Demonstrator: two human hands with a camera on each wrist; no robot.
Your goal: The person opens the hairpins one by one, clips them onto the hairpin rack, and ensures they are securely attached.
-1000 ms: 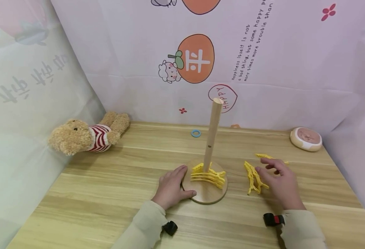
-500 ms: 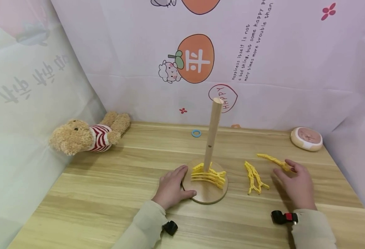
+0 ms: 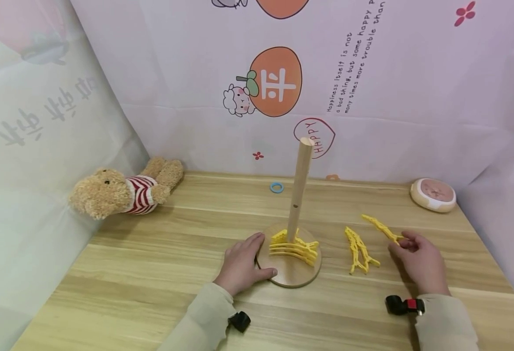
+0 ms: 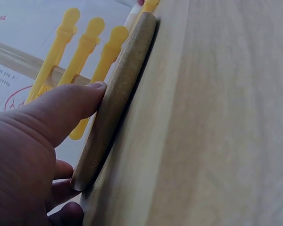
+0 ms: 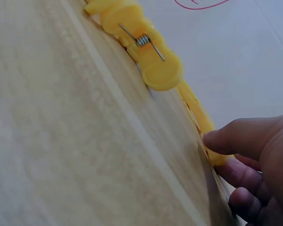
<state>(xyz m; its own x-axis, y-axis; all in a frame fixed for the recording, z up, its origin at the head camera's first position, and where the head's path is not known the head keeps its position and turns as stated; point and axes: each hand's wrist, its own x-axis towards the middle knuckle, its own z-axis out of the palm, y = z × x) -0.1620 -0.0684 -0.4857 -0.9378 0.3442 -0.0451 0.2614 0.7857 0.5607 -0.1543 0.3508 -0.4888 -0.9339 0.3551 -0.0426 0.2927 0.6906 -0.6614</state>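
A wooden stand (image 3: 290, 279) has a round base and an upright post (image 3: 299, 190). Several yellow hair clips (image 3: 293, 250) sit on the base around the foot of the post. My left hand (image 3: 239, 265) grips the base's left rim, thumb near the front; the left wrist view shows the thumb (image 4: 80, 103) against the disc's edge. Farther right, my right hand (image 3: 424, 262) pinches the near end of one yellow hair clip (image 3: 380, 227), which lies slanting away from the fingers. Other yellow clips (image 3: 359, 251) lie between stand and right hand; one shows its metal spring (image 5: 142, 40).
On the back left of the table (image 3: 151, 278) a teddy bear (image 3: 139, 194) in a striped shirt lies on its side. A blue ring (image 3: 276, 187) is behind the post. At the back right corner sits a rounded cream-and-pink object (image 3: 434, 195). Printed cloth (image 3: 186, 97) hangs behind.
My right hand has moved right, away from the nearer clips, and now pinches the far clip, whose near end has swung slightly toward me. The left hand stays on the base.
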